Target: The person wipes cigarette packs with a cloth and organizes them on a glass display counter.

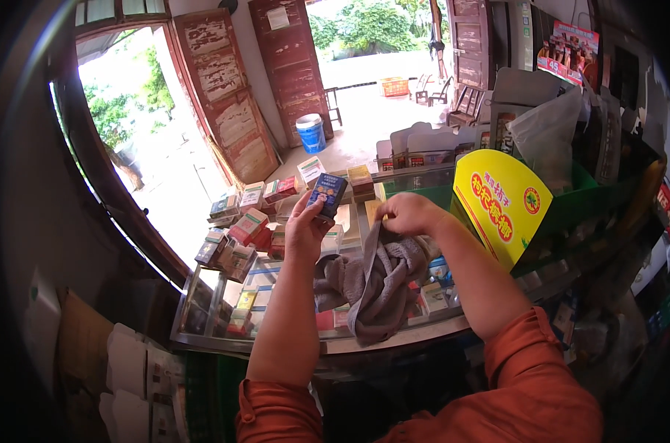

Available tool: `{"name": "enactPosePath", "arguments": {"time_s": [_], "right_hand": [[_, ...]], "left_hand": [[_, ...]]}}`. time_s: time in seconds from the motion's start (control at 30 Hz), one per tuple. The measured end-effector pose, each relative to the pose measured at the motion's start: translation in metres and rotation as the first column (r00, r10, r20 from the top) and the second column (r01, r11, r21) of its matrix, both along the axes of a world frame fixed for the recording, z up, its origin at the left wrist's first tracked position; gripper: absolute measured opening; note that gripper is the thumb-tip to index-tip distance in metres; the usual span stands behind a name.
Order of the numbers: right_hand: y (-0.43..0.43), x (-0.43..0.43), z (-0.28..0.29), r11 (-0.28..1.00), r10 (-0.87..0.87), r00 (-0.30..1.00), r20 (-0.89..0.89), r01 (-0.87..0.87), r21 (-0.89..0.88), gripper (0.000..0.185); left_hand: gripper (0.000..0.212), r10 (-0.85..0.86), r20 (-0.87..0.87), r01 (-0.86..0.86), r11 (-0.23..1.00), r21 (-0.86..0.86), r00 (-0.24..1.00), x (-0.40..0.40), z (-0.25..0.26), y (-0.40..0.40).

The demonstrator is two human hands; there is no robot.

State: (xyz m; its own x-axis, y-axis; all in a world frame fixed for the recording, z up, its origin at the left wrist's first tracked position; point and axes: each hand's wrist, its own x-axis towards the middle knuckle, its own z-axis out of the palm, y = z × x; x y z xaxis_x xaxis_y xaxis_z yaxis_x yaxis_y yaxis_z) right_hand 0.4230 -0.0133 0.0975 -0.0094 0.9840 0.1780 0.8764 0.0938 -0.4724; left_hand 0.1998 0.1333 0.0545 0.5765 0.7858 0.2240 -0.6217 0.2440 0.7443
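Observation:
My left hand (306,228) holds a dark blue cigarette pack (327,196) upright over the glass display counter (346,344). To its right, my right hand (409,215) pinches an edge of a grey cloth (382,282), whose bulk lies crumpled on the glass. Left of my hands, several cigarette packs are piled, among them a red and white pack (249,226) and a dark pack (212,246). A yellow-topped pack (360,179) rests on other packs just beyond my hands. Under the glass more packs show, partly hidden by the cloth and my forearms.
A yellow printed display box (501,207) stands on the counter to the right, beside a clear plastic bag (551,133). Grey cartons (431,141) line the far side. Beyond are a blue bucket (311,133), worn wooden doors (224,88), an orange basket (394,86) and wooden chairs (466,105).

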Motion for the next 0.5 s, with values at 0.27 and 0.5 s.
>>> {"name": "enactPosePath", "arguments": {"time_s": [0.27, 0.5], "right_hand": [[0.007, -0.014, 0.002, 0.661, 0.046, 0.938, -0.344, 0.229, 0.715, 0.019], [-0.004, -0.053, 0.0, 0.635, 0.049, 0.998, -0.038, -0.002, 0.772, 0.048]], "left_hand": [[0.037, -0.109, -0.175, 0.129, 0.986, 0.107, 0.978, 0.006, 0.011, -0.023], [0.037, -0.113, -0.244, 0.148, 0.98, 0.13, 0.963, 0.023, 0.015, -0.052]]}}
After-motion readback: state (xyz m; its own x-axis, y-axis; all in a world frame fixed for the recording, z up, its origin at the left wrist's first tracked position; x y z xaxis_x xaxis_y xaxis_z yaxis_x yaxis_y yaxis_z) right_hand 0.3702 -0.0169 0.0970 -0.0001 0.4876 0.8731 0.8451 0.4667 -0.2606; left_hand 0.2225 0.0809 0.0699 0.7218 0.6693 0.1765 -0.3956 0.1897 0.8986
